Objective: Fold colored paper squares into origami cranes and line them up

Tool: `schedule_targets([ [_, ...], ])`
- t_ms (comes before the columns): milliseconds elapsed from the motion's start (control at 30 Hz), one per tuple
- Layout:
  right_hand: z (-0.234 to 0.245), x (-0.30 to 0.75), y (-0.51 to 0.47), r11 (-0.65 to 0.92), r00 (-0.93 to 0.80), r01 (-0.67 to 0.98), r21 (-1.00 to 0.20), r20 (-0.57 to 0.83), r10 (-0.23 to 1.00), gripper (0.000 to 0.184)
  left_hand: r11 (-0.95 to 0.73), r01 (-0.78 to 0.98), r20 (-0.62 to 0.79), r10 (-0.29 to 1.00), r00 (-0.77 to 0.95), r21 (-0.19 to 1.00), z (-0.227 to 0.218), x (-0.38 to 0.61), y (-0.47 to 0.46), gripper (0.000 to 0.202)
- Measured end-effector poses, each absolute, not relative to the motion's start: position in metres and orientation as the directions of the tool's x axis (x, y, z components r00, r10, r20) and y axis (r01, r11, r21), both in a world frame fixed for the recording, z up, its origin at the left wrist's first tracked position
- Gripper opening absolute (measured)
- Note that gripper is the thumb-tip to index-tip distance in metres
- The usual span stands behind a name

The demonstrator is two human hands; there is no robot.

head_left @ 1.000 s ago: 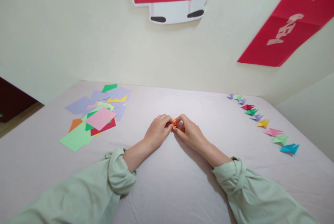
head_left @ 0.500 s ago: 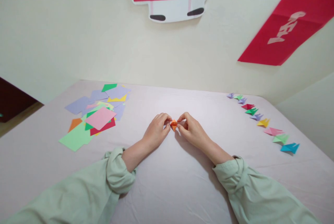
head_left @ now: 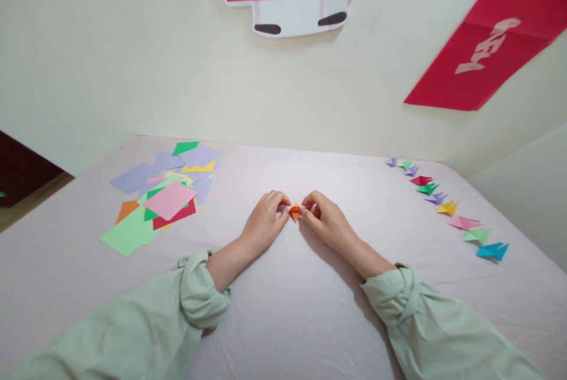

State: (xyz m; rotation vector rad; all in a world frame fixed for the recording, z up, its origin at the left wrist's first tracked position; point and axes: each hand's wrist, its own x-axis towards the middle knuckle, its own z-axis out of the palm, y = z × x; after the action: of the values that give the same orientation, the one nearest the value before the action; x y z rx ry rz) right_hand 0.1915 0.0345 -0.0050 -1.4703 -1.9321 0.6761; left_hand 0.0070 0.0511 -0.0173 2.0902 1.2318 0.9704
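A small folded orange origami paper point(head_left: 295, 212) sits between my two hands, over the middle of the table. My left hand point(head_left: 264, 220) pinches its left side between thumb and fingers. On the opposite side, my right hand point(head_left: 330, 223) has its thumb and index finger closed at the paper's right corner. Part of each edge is hidden by the fingertips. The piece shows a diamond outline with a darker fold line across its middle.
Loose coloured paper sheets point(head_left: 170, 200) overlap at the left of the pale tabletop point(head_left: 292, 321). Along the right side runs a slanting row of several folded paper pieces, ending with a blue one point(head_left: 492, 251) nearest me. A wall point(head_left: 283, 96) stands behind the table.
The orange paper looks flatter and more spread into a diamond. My right fingertips have shifted slightly at its edge; my left hand stays nearly still.
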Motion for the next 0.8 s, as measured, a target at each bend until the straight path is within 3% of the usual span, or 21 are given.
schedule_targets([
  [400,-0.003,0.179,0.035,0.348,-0.236,0.595,-0.725,0.256,0.937,0.009,-0.486,0.516,0.341,0.871,0.355,0.705,-0.015,0.009,0.052,0.008],
  [800,-0.005,0.181,0.035,0.324,-0.203,0.582,-0.746,0.253,0.946,0.010,-0.489,0.485,0.353,0.869,0.348,0.725,-0.015,0.011,0.053,0.010],
])
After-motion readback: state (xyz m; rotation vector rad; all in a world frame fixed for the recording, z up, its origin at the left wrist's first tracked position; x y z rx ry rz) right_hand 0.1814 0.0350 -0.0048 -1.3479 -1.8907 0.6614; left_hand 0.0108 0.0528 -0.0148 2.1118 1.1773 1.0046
